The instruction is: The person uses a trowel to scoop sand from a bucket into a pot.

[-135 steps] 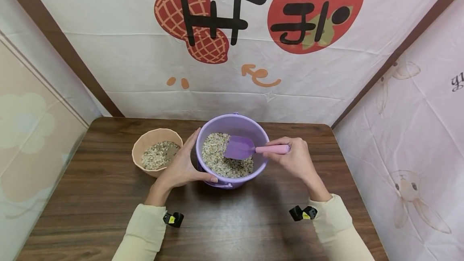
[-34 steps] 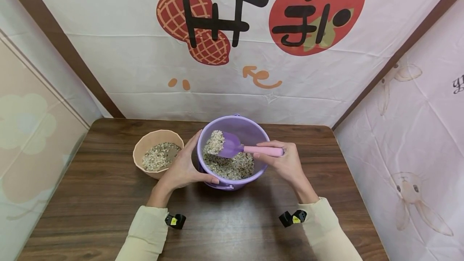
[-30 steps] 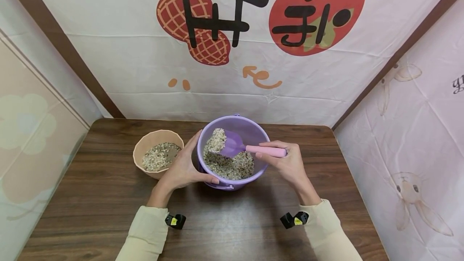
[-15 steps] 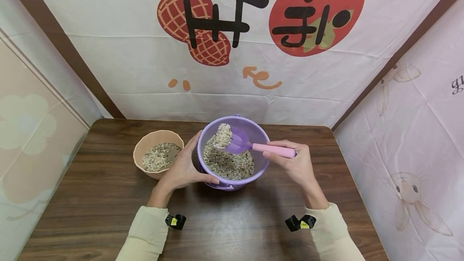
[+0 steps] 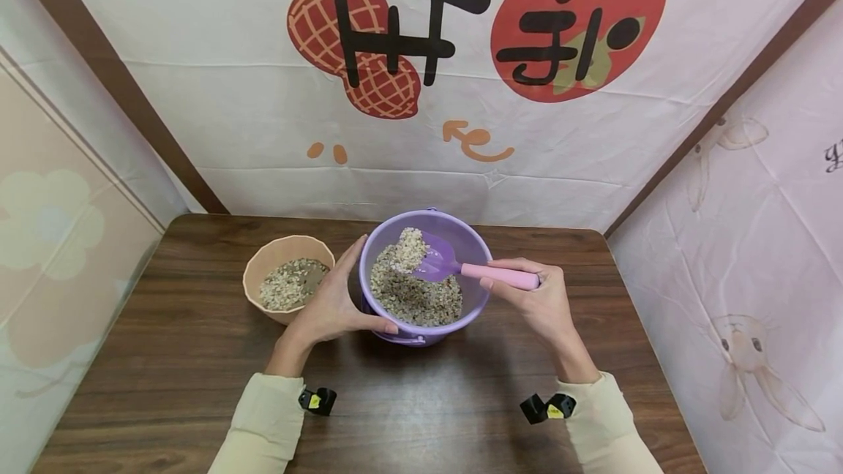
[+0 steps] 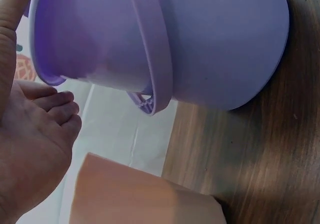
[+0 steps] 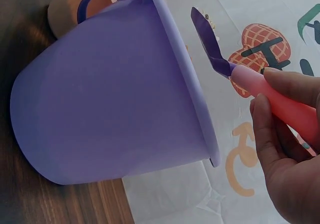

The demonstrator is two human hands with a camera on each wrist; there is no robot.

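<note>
My right hand (image 5: 536, 298) grips the pink handle of a small shovel (image 5: 502, 276) with a purple blade. Pale coarse gravel (image 5: 410, 249) is heaped on the blade's tip. In the right wrist view the shovel blade (image 7: 207, 41) hovers just above the rim of a purple bucket (image 7: 110, 98), tilted up. Darker gravel (image 5: 421, 302) covers the bottom of the bucket. My left hand (image 5: 332, 306) rests against the bucket's left side, thumb along the front rim and fingers spread toward the back. In the left wrist view the bucket's handle (image 6: 157, 53) hangs down the side.
A peach-coloured faceted bowl (image 5: 263, 258) with gravel and a greyish patch stands left of the bucket, close to my left hand. Both stand on a dark wooden table (image 5: 421, 415). A printed white cloth (image 5: 560, 159) hangs behind the table's back edge.
The shovel has come up out of the bucket's gravel with a heap on its blade, then shifted slightly right over the bucket. My left hand has stayed at the rim.
</note>
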